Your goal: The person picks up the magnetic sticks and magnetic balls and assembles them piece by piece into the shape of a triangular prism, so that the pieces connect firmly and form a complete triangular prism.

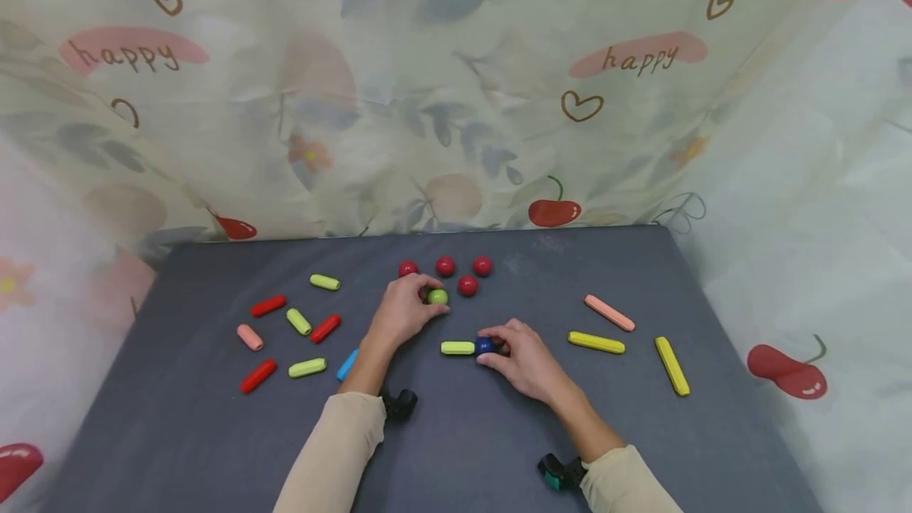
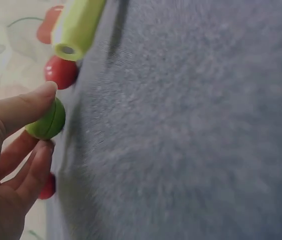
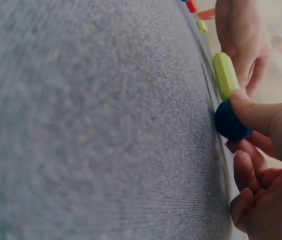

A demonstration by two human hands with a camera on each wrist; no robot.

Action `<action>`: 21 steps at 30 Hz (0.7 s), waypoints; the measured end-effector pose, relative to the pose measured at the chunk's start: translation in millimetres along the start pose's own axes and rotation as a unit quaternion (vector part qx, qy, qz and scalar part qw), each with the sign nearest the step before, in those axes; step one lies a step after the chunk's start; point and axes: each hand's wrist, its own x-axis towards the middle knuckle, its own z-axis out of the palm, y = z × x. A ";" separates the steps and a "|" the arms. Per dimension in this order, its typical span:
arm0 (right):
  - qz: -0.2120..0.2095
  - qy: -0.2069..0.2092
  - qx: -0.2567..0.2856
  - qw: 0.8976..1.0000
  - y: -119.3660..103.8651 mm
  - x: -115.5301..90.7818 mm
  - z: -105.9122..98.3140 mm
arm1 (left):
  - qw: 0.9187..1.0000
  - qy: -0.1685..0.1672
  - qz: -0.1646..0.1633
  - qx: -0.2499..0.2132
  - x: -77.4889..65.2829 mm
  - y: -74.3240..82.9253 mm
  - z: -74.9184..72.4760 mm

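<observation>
My left hand (image 1: 408,309) pinches a green ball (image 1: 438,297) between thumb and fingertips; the left wrist view shows a thin seam round this ball (image 2: 51,122). Nearer to me, my right hand (image 1: 526,359) pinches a dark blue ball (image 1: 484,346). A short yellow-green stick (image 1: 457,347) points left from the blue ball, its end right at the ball's surface. In the left wrist view, a grey dot shows in the facing end of a yellow-green stick (image 2: 78,30). Red balls (image 1: 467,286) lie around the left hand, one partly hidden by it.
Red sticks (image 1: 268,305), yellow-green sticks (image 1: 307,368), a short pink stick (image 1: 249,337) and a blue stick (image 1: 347,365), partly behind the left forearm, lie at left. Longer yellow sticks (image 1: 596,342) and a pink stick (image 1: 609,313) lie at right on the grey cloth (image 1: 456,450).
</observation>
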 end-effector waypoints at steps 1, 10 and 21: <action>0.002 0.000 0.000 1.000 -0.6 -0.5 0.0 | 1.000 0.001 -0.002 -0.005 -3.2 0.0 -1.6; 0.008 -0.003 0.006 1.000 -1.3 -1.6 0.7 | 0.997 0.015 -0.019 -0.070 -57.1 -4.0 -13.2; 0.001 -0.003 0.016 1.000 3.2 0.3 2.3 | 0.996 0.002 -0.003 -0.085 -85.1 -3.9 -0.8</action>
